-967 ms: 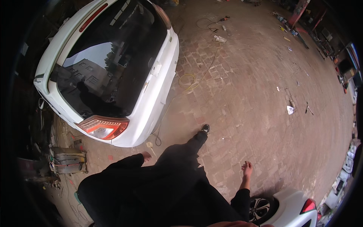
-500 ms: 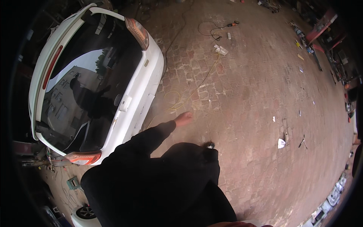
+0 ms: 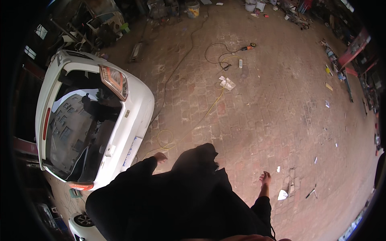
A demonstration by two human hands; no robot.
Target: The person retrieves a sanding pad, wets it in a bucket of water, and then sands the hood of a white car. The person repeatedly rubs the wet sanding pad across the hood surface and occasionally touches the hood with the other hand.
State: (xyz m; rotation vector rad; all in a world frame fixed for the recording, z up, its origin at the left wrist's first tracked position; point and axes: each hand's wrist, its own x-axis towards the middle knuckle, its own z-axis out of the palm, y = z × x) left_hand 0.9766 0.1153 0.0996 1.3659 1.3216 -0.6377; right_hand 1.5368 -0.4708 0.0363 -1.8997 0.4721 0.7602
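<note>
Both my arms, in black sleeves, hang out from my body over a brick floor. My left hand [image 3: 161, 157] is close to the rear of a white car [image 3: 138, 90], a little apart from its bumper; its fingers look loosely stretched and hold nothing I can see. My right hand [image 3: 265, 178] is out on the other side, empty, with fingers slightly bent and apart. Below it on the floor lies a white scrap [image 3: 282, 195]. A yellow cord [image 3: 165, 140] loops on the bricks just beyond my left hand.
Farther off lie an angle grinder [image 3: 248, 47] with its cord, a white power strip [image 3: 240, 63] and a crumpled paper [image 3: 228, 83]. A bucket [image 3: 193, 10] stands at the back. Clutter and a red stand [image 3: 354, 50] line the right side. A thin black tool [image 3: 311, 191] lies at the right.
The view has shifted, so the car appears smaller and farther left, and more of the workshop's back shows. My right hand has come into view. My left hand now appears lower and farther left.
</note>
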